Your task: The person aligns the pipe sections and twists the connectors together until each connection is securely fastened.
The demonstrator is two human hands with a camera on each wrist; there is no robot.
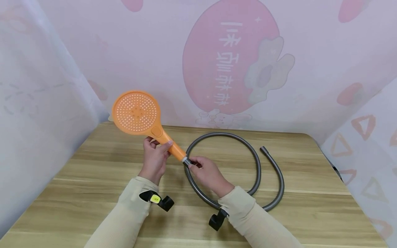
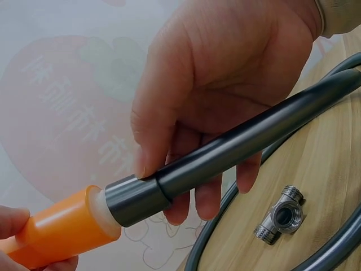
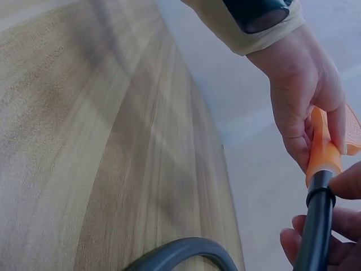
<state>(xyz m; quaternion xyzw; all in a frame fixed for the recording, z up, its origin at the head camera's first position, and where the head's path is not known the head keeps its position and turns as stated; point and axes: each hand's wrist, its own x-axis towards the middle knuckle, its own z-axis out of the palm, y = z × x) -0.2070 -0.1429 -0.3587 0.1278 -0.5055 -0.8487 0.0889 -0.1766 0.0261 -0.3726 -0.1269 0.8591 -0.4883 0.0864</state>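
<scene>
An orange shower head is held up at the left, its round face with many small holes towards the head camera. My left hand grips its handle between thumb and fingers. At the handle's lower end my right hand pinches the dark grey connector of a shower hose, thumb on top and fingers beneath. A whitish collar shows between handle and connector in the left wrist view. Handle and connector stand in line, tilted.
The hose lies in a wide loop on the wooden table, its other end at the right. A chrome tee fitting lies inside the loop. Printed cloth walls the back and sides. Black wrist cameras sit on both sleeves.
</scene>
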